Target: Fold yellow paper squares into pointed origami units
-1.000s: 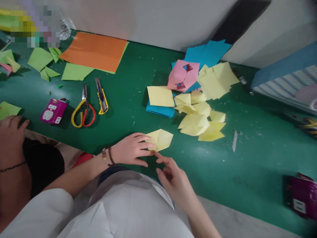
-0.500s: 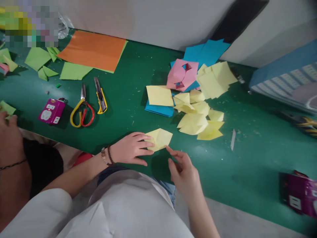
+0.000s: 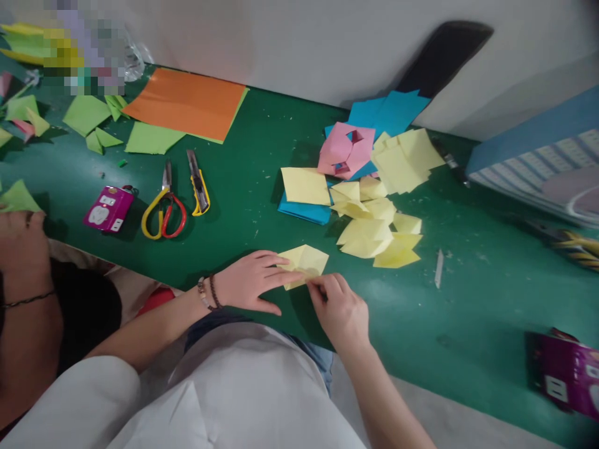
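A folded pale yellow paper (image 3: 312,257) lies on the green table near its front edge. My left hand (image 3: 255,280) rests flat with fingers spread, its fingertips on the left part of that paper. At the paper's lower right edge, my right hand (image 3: 340,307) pinches with thumb and index finger together on the edge. Beyond are folded yellow pieces (image 3: 365,237), a yellow square (image 3: 305,185) on blue paper (image 3: 304,209), and a pink folded shape (image 3: 347,149) resting on blue sheets.
Left of my hands lie scissors (image 3: 163,214), a yellow cutter (image 3: 199,184) and a purple box (image 3: 108,209). Orange paper (image 3: 187,103) is at the back. Another person's hand (image 3: 23,243) is at far left. A blade (image 3: 438,269) and pliers (image 3: 573,243) lie right.
My right hand has closed its thumb and finger at the paper's lower edge. My left index finger reaches farther across the paper. The view has shifted slightly.
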`<state>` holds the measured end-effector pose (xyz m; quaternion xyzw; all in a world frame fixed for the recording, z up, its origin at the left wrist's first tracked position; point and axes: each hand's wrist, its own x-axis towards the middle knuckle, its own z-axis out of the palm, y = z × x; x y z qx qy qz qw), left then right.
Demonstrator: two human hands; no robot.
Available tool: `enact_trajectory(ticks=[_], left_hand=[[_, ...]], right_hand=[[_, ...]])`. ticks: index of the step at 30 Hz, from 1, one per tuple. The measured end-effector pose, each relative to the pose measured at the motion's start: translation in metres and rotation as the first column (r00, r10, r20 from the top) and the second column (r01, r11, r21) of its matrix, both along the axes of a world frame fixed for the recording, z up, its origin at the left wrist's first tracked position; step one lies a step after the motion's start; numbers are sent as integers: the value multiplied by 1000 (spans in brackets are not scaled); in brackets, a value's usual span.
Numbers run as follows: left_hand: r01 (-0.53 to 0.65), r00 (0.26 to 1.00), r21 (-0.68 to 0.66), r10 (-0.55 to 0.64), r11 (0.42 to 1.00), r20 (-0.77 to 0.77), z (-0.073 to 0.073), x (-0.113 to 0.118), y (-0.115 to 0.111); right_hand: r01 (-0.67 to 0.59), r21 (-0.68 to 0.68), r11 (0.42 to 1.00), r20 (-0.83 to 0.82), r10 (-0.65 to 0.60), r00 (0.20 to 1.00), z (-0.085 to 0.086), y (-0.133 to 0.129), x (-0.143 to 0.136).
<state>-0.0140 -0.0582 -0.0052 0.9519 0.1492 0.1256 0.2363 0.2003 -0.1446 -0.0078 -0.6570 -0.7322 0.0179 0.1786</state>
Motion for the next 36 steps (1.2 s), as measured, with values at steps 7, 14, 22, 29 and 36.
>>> enact_trajectory(ticks=[7,14,22,29,36], left_hand=[[11,1000,-39,-11,999,-15,-2,0,1],[8,1000,-28,-8,1000,11,-3,0,1],[32,999,14,-33,999,25,0,1,2],[-18,992,111,4,994,127,-6,-3,2],[-21,990,114,5,993,144,-7,-3,2]], right_hand=[[-138,8,990,24,137,990,-2,-6,-22],[-204,-19,979,-169,198,966,3,-12,-32],[-101,-15,995,-147,98,984,2,-5,-10],[-132,74,988,-157,143,977,1,15,29],[-379,141,914,-50,389,920,-2,40,51]])
